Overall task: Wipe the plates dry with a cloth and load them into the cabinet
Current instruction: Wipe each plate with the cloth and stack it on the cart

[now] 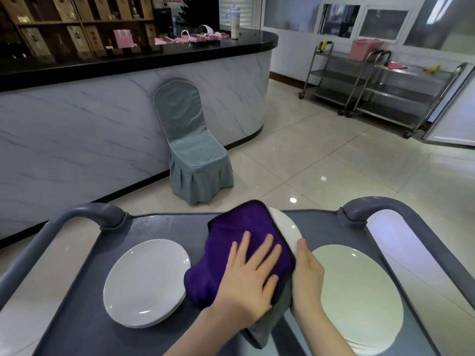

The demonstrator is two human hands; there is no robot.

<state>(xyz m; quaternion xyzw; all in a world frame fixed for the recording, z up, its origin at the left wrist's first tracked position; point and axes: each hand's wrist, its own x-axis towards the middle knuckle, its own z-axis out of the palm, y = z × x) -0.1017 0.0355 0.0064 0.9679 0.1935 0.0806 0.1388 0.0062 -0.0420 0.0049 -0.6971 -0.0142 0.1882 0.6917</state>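
A grey plastic cart (77, 330) fills the bottom of the frame, its flat top edged by a low rim and two curved handles (84, 214) at the far corners. At lower left on the cart sits a stack of white plates (146, 281). At lower right lies a single white plate (357, 294), flat on the surface. Between them, at lower centre, a person holds a third white plate (285, 229) tilted up on edge. A purple cloth (239, 235) covers most of it, so only the plate's upper right rim shows, and the cloth's left fold touches the stack. The left hand (246, 276) lies flat on the cloth with fingers spread, pressing it against the plate. The right hand (305, 273) grips the plate's right edge, thumb over the rim; its other fingers are hidden behind.

Beyond the cart, in the middle of the frame, a chair (190, 140) in a grey-green fabric cover stands against a long curved counter (102, 124) with a pale marble-look front and a black top. A tall tumbler (235, 21) and small pink items sit on it at the top. Dark shelves (64, 24) of boxes fill the upper left. At upper right, two steel trolleys (372, 86) stand on a glossy pale tiled floor (334, 163).
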